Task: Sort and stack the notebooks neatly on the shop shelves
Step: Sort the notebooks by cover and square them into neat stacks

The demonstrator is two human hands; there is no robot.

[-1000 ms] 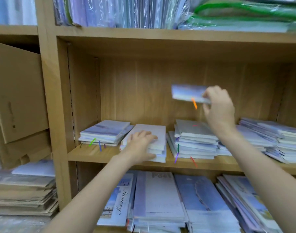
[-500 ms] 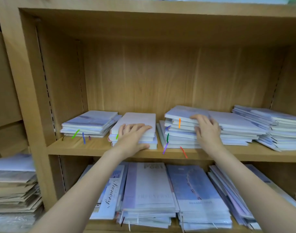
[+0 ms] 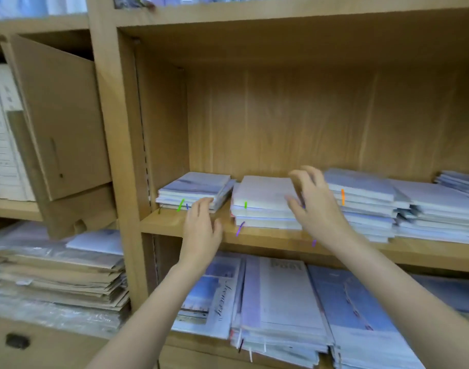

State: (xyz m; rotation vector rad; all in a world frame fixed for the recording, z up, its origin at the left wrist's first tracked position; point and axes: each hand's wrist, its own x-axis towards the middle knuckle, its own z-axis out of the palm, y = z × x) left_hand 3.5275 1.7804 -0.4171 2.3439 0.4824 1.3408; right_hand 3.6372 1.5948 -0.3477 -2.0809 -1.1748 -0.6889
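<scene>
Wooden shelf point(image 3: 268, 237) holds stacks of pale blue-white notebooks. Left hand point(image 3: 201, 230), fingers straight, empty, beside the middle stack point(image 3: 262, 201). Right hand point(image 3: 316, 209) spread wide, empty, at its right edge.

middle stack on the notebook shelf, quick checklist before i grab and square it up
1. Both hands free: ok. The left hand and right hand are open and hold nothing.
2. Hands either side of the middle stack: ok.
3. Stack edges aligned: not ok, the lower notebooks stick out unevenly at the front.
4. Gap to the left stack: ok, a narrow gap shows.
5. Gap to the tall stack on the right: cannot tell, the right hand covers it.
6. Shelf board room in front: ok.
</scene>
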